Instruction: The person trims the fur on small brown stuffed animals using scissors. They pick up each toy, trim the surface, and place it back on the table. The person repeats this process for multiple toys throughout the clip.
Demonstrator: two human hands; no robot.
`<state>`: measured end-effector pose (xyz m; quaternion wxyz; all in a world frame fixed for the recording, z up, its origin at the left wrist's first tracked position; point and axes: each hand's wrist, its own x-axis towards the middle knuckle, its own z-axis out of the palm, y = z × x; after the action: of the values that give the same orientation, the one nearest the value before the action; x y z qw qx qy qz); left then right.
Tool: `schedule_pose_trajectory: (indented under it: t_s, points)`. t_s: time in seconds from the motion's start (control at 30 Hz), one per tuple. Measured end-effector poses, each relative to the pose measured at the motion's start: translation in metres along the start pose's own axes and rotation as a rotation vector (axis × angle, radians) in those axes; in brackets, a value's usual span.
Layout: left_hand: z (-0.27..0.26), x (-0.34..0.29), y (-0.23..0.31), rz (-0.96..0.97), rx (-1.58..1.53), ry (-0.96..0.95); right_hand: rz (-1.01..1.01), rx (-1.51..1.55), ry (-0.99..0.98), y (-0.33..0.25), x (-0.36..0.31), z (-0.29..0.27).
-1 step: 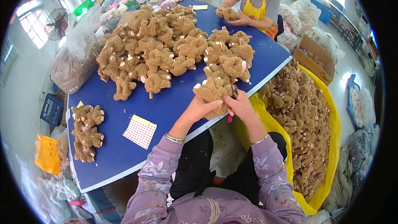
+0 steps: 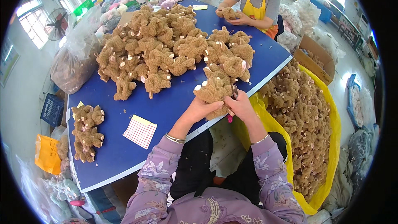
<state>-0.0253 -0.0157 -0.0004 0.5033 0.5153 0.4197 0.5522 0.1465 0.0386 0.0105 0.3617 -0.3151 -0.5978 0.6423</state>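
Over the table's near edge, my left hand point(image 2: 202, 110) is closed round a brown plush toy point(image 2: 212, 90) with pale tips, its thumb pressed on the fur. My right hand point(image 2: 241, 105) is closed at the toy's right side, thumb against it. A slim dark tool point(image 2: 234, 91), its kind unclear, sticks up from the right fingers. Below them hangs a small pink piece point(image 2: 230, 118); whether it belongs to the tool, I cannot tell. Just beyond my hands lie similar plush toys point(image 2: 229, 54), beside a large heap of plush toys point(image 2: 153, 45) on the blue table point(image 2: 178, 103).
A sheet of red-marked labels point(image 2: 141, 132) and more plush toys point(image 2: 88, 132) lie at left. Right of my legs stands a yellow sack point(image 2: 331, 128) full of plush toys, near a cardboard box point(image 2: 315, 64). Across the table, a person point(image 2: 255, 6) holds another plush toy.
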Motion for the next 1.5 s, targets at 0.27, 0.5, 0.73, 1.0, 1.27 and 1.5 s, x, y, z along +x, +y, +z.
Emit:
schedule_pose_trajectory:
  t_s: [0.27,0.5,0.73,1.0,1.27,1.5]
  points:
    - [-0.004,0.005,-0.004,-0.053,0.089,-0.006,-0.088,0.278,0.082,0.01,0.009,-0.001]
    - [-0.004,-0.001,0.012,-0.265,-0.07,-0.127,0.009,0.551,0.217,-0.012,0.008,0.015]
    - [-0.006,0.008,0.005,-0.03,-0.04,0.213,-0.051,0.15,0.143,-0.005,0.01,0.0]
    - [0.003,0.005,-0.002,0.005,-0.081,0.26,-0.127,-0.246,0.158,0.006,0.009,0.009]
    - [0.003,0.007,-0.003,-0.032,-0.366,0.413,-0.108,0.466,0.215,-0.002,0.014,-0.011]
    - [-0.003,0.012,-0.017,0.128,-0.221,0.304,-0.078,0.343,0.267,-0.002,0.012,-0.024]
